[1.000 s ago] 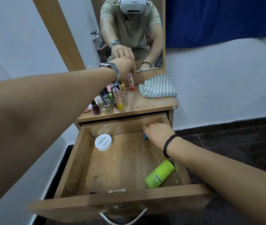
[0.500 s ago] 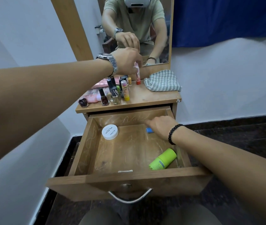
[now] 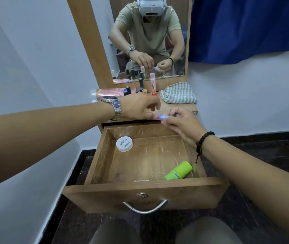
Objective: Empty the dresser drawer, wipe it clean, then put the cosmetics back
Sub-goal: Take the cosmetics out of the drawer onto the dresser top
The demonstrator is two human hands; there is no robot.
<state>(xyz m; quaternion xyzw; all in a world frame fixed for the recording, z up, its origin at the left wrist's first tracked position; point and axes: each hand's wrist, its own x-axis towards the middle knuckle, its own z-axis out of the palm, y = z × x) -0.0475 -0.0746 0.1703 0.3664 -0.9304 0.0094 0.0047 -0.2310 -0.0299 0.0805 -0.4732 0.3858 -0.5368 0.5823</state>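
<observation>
The wooden drawer (image 3: 105, 191) is pulled open. Inside lie a white round jar (image 3: 124, 143) at the back left and a green tube (image 3: 179, 170) at the front right. My right hand (image 3: 184, 124) is above the drawer's back edge and pinches a small blue tube (image 3: 164, 117). My left hand (image 3: 138, 108) hovers at the dresser top's front edge, fingers apart, its thumb close to the blue tube's end. Several nail polish bottles (image 3: 141, 83), a red-capped stick (image 3: 152, 85) and a pink tube (image 3: 110, 92) sit on the dresser top.
A checked cloth (image 3: 178, 93) lies crumpled at the right of the dresser top (image 3: 191, 108). A mirror (image 3: 149, 41) stands behind it, a blue curtain (image 3: 246, 29) hangs at the right. White wall runs along the left, and my knees (image 3: 207, 231) are below the drawer front.
My right hand rose out of the drawer's back corner with the blue tube. My left hand left the red-capped stick and came down towards the right hand. The view pulled back.
</observation>
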